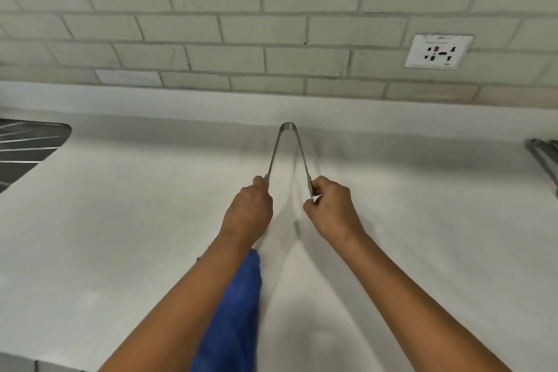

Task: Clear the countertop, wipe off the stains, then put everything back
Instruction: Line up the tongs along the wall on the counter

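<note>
Left hand (252, 205): grips one arm of V-shaped steel tongs (288, 154), mid-frame.
Right hand (330, 205): pinches the other arm.
Blue cloth (238, 311): under left forearm, on white counter (120, 220).

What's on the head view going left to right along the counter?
Ribbed steel sink drainboard → left hand → bent U-shaped metal tongs → right hand → white wall socket → metal utensils at the right edge.

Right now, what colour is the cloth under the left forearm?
Blue cloth, plain, no pattern; head view.
</note>
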